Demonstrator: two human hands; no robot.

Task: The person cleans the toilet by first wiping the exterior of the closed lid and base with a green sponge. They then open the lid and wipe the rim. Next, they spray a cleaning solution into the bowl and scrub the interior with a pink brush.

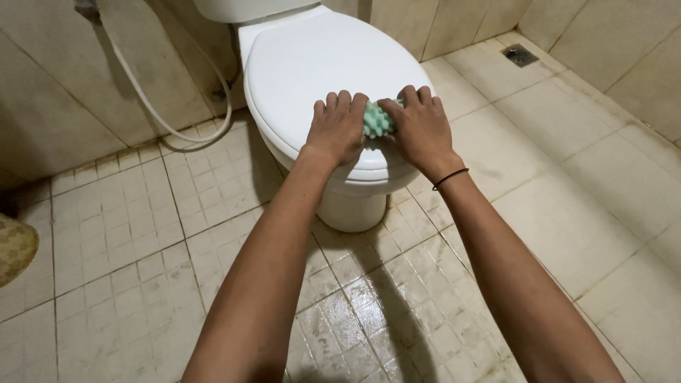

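A white toilet stands against the back wall with its lid down. A bumpy green sponge rests on the front of the lid. My left hand and my right hand press on it from either side, fingers curled over it. Most of the sponge is hidden under the two hands. A thin black band circles my right wrist.
A white spray hose hangs down the left wall to the floor. The floor is pale tile, wet near me, with a drain grate at the back right. A round woven object shows at the left edge.
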